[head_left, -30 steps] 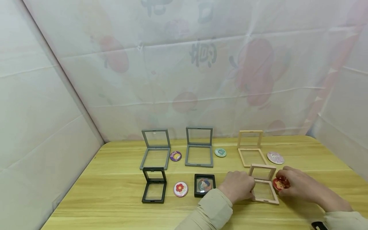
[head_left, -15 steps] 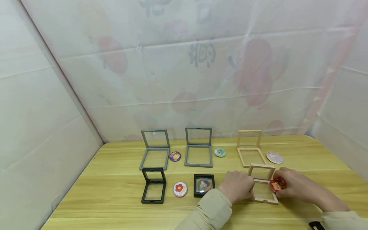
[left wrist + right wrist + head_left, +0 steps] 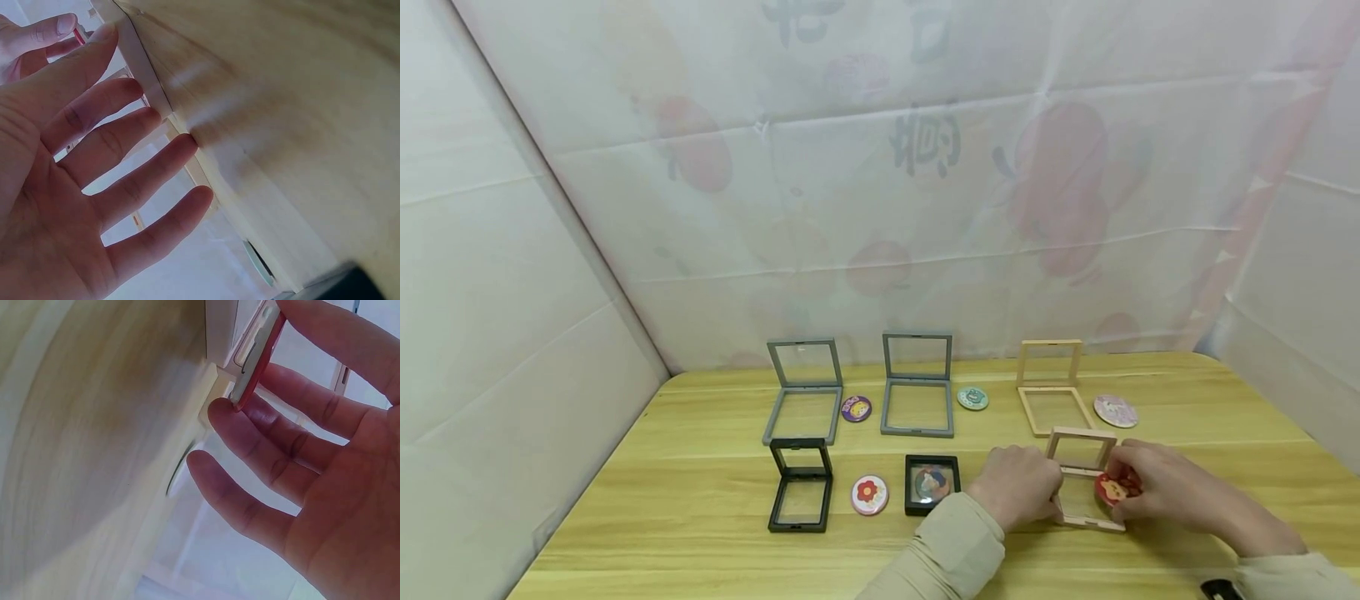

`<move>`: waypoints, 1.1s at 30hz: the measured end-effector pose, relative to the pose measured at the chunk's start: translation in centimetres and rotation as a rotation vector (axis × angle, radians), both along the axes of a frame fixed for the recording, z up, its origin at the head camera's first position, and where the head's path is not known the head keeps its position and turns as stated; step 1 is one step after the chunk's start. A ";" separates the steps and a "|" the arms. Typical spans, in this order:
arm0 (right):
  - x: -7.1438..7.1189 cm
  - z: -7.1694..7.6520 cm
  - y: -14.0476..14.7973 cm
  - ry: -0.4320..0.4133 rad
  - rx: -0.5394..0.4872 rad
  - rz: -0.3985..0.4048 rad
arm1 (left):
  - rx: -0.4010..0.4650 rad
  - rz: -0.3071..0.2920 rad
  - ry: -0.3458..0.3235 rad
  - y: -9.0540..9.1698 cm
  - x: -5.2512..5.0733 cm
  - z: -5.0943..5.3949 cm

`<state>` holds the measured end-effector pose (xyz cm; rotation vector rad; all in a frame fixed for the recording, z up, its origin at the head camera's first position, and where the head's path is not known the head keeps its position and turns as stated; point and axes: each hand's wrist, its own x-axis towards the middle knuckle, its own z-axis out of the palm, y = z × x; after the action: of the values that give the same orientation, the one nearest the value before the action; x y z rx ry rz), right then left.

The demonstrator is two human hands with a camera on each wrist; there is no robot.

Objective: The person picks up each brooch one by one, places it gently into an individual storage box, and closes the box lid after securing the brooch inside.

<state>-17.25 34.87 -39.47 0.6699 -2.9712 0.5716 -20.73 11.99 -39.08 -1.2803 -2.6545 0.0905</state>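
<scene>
In the head view a pale pink display frame (image 3: 1086,523) lies at the right front with its lid (image 3: 1082,432) raised. My right hand (image 3: 1176,492) pinches a red button badge (image 3: 1107,490) by its edge, tilted over the frame's right side. The right wrist view shows that badge (image 3: 257,369) edge-on between thumb and fingertips. At the frame's left side rests my left hand (image 3: 1018,487). Thumb and fingertips touch the frame's side (image 3: 147,75) in the left wrist view, the other fingers spread and nearly straight.
Behind stand two grey frames (image 3: 917,432) (image 3: 802,387) and a yellow frame (image 3: 1049,389), lids raised. Left are a black frame (image 3: 799,527), a flower badge (image 3: 869,495) and a closed black frame (image 3: 932,460) holding a badge. Purple (image 3: 856,408), green (image 3: 973,398) and pink (image 3: 1116,411) badges lie farther back.
My right hand has carried the red badge leftward, from beside the pink frame to over its right part. The left hand has stayed at the frame's left side.
</scene>
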 end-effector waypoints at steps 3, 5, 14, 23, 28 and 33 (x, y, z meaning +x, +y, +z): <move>0.0 -0.1 -0.1 0.019 -0.002 0.010 | -0.001 0.002 -0.001 0.0 0.0 0.0; 0.0 -0.3 -0.2 0.043 -0.011 0.027 | -0.001 0.004 -0.006 0.0 0.0 0.0; 0.0 0.3 -0.8 -0.011 -0.059 0.053 | -0.004 0.012 -0.022 0.0 0.0 0.0; 0.0 0.0 -1.4 -0.044 -0.081 0.083 | 0.004 0.004 -0.010 0.0 0.0 0.0; 0.0 0.0 -1.7 -0.025 -0.070 0.095 | 0.002 0.001 -0.015 0.0 0.0 0.0; 0.0 0.1 -2.0 -0.019 -0.051 0.089 | 0.000 0.001 -0.015 0.0 0.0 0.0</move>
<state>-17.30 32.83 -39.41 0.7992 -2.9451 0.6613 -20.76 11.98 -39.10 -1.2846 -2.6672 0.0812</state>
